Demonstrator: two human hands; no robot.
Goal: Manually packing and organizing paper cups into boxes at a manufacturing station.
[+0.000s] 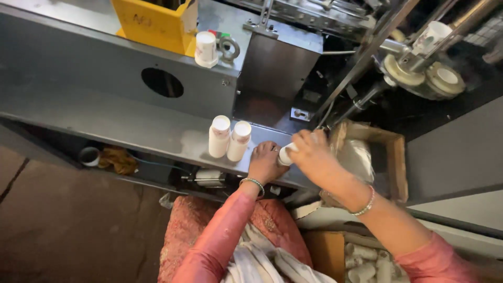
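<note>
Right hand (313,152) closed round white cup (285,155), left hand (266,160) touching it.

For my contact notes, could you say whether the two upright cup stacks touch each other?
Touching: the head view shows the two cup stacks leaning together, with no gap.

Two stacks of white paper cups (229,137) standing on the grey metal surface (131,123), touching side by side. One more white cup (285,155) between two hands: left hand (266,162) and right hand (313,152). One cup stack (206,49) up on the machine top, next to one yellow box (154,23). One printed cup (430,35) on the machine's rods at upper right (possibly more hidden behind). Two round cream-coloured discs (425,76) there. One wooden crate (374,157). One cardboard box (356,257) below, holding several cup stacks, number unclear. Two bangles, one per wrist.
</note>
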